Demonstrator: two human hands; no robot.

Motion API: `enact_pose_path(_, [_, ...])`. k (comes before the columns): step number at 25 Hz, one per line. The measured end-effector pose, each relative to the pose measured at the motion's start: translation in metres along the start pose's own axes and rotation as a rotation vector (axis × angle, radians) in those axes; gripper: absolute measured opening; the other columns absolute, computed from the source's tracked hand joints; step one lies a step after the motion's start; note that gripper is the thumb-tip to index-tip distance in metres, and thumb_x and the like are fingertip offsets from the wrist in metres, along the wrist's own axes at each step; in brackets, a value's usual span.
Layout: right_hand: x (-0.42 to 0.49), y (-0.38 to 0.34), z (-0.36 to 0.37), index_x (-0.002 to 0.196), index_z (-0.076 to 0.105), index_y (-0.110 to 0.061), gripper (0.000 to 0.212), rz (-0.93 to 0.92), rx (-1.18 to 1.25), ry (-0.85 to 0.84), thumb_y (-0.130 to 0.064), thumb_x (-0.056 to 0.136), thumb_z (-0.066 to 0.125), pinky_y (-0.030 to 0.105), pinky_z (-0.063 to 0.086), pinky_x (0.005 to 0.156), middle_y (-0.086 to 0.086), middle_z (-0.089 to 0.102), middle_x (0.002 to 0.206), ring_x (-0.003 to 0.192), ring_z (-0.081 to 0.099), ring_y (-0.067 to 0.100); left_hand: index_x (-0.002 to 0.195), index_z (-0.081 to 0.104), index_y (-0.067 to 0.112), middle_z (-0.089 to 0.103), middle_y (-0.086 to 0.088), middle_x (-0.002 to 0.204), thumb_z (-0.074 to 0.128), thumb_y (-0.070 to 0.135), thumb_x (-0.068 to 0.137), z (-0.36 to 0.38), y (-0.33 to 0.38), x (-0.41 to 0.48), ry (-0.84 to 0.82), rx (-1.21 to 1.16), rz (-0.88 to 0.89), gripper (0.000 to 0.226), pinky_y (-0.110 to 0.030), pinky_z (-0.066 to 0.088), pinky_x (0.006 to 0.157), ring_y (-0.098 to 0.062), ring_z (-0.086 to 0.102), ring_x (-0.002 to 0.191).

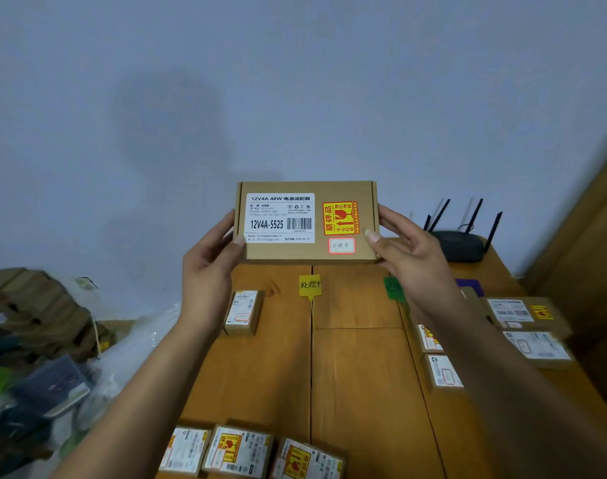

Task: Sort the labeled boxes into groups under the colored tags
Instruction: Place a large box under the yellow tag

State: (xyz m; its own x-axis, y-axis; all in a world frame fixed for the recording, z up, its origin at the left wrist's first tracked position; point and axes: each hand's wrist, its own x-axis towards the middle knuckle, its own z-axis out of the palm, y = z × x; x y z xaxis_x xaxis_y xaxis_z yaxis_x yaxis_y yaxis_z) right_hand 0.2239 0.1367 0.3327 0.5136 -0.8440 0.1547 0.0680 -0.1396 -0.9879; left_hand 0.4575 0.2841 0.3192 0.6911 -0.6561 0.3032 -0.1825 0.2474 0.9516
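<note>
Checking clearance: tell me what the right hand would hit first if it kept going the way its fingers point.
The right hand grips the cardboard box by its right edge, fingers pointing up-left, so it meets that box first. Behind it only the wall shows; depth unclear.

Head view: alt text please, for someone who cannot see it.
A person's left grip and right grip hold a cardboard box marked 12V4A-5525 up by its short ends, label facing the camera. Below it a wooden table carries a yellow tag, a partly hidden green tag and smaller labeled boxes, with a router at the back.
</note>
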Motion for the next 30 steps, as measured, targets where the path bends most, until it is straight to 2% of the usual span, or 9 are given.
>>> enact_pose_path(5, [-0.001, 0.008, 0.005, 0.130, 0.057, -0.054, 0.045, 0.005, -0.045, 0.030, -0.024, 0.097, 0.068, 0.015, 0.059, 0.077, -0.033, 0.071, 0.116, 0.108, 0.069, -0.006, 0.140, 0.063, 0.031, 0.070, -0.001, 0.137, 0.064, 0.022, 0.093, -0.010, -0.022, -0.004, -0.012, -0.087, -0.040, 0.047, -0.058, 0.046, 0.110, -0.027, 0.064, 0.129])
enact_pose_path(8, [-0.002, 0.014, 0.006, 0.140, 0.056, -0.044, 0.049, 0.030, -0.049, 0.045, -0.020, 0.098, 0.066, 0.021, 0.061, 0.085, -0.025, 0.070, 0.123, 0.114, 0.069, 0.001, 0.140, 0.063, 0.033, 0.068, 0.001, 0.139, 0.066, 0.026, 0.092, -0.014, -0.035, -0.004, -0.028, -0.097, -0.068, 0.048, -0.059, 0.045, 0.110, -0.027, 0.063, 0.131])
enact_pose_path(13, [-0.003, 0.025, 0.015, 0.134, 0.059, -0.048, 0.046, 0.075, -0.069, 0.072, -0.017, 0.100, 0.063, 0.010, 0.057, 0.072, -0.030, 0.071, 0.117, 0.109, 0.066, -0.011, 0.145, 0.059, 0.027, 0.066, 0.001, 0.142, 0.066, 0.026, 0.093, -0.016, -0.057, 0.005, -0.085, -0.084, -0.079, 0.052, -0.055, 0.046, 0.111, -0.026, 0.059, 0.135])
enact_pose_path(17, [0.004, 0.054, 0.011, 0.145, 0.055, -0.037, 0.047, 0.138, -0.076, 0.126, -0.024, 0.101, 0.062, 0.028, 0.061, 0.092, -0.013, 0.067, 0.136, 0.123, 0.065, 0.008, 0.143, 0.060, 0.033, 0.069, 0.005, 0.137, 0.070, 0.035, 0.090, -0.009, -0.077, 0.010, -0.107, -0.073, -0.177, 0.054, -0.049, 0.048, 0.110, -0.020, 0.062, 0.132])
enact_pose_path(21, [0.017, 0.102, -0.006, 0.145, 0.056, -0.039, 0.047, 0.245, -0.121, 0.172, -0.036, 0.098, 0.064, 0.037, 0.057, 0.101, -0.011, 0.065, 0.139, 0.125, 0.062, 0.010, 0.139, 0.062, 0.037, 0.072, 0.009, 0.131, 0.064, 0.023, 0.099, 0.012, -0.119, 0.012, -0.137, -0.012, -0.285, 0.043, -0.038, 0.052, 0.103, -0.012, 0.066, 0.125])
enact_pose_path(23, [0.023, 0.132, -0.019, 0.142, 0.058, -0.040, 0.046, 0.310, -0.143, 0.182, -0.034, 0.098, 0.066, 0.038, 0.058, 0.099, -0.010, 0.064, 0.137, 0.123, 0.063, 0.011, 0.140, 0.060, 0.036, 0.072, 0.007, 0.131, 0.063, 0.020, 0.100, 0.026, -0.148, 0.008, -0.121, 0.052, -0.343, 0.043, -0.034, 0.053, 0.102, -0.010, 0.067, 0.121])
enact_pose_path(25, [0.030, 0.166, -0.031, 0.136, 0.063, -0.038, 0.041, 0.391, -0.150, 0.172, -0.028, 0.097, 0.069, 0.033, 0.059, 0.093, -0.012, 0.067, 0.130, 0.116, 0.066, 0.007, 0.142, 0.059, 0.023, 0.070, 0.000, 0.133, 0.061, 0.014, 0.101, 0.042, -0.181, 0.000, -0.101, 0.152, -0.421, 0.042, -0.038, 0.053, 0.105, -0.014, 0.066, 0.122])
enact_pose_path(28, [0.045, 0.220, -0.046, 0.109, 0.068, -0.045, 0.028, 0.551, -0.136, 0.161, -0.022, 0.094, 0.073, 0.013, 0.056, 0.067, -0.021, 0.071, 0.107, 0.088, 0.071, -0.010, 0.138, 0.058, 0.004, 0.068, -0.013, 0.132, 0.056, -0.001, 0.101, 0.075, -0.235, -0.014, -0.093, 0.288, -0.557, 0.038, -0.050, 0.050, 0.108, -0.029, 0.062, 0.127])
enact_pose_path(30, [0.063, 0.259, -0.054, 0.110, 0.067, -0.042, 0.025, 0.639, -0.172, 0.136, -0.024, 0.094, 0.072, 0.018, 0.055, 0.063, -0.021, 0.071, 0.101, 0.081, 0.072, -0.004, 0.136, 0.060, 0.008, 0.070, -0.009, 0.131, 0.057, 0.001, 0.100, 0.096, -0.267, -0.013, -0.114, 0.355, -0.623, 0.037, -0.038, 0.053, 0.103, -0.024, 0.064, 0.123])
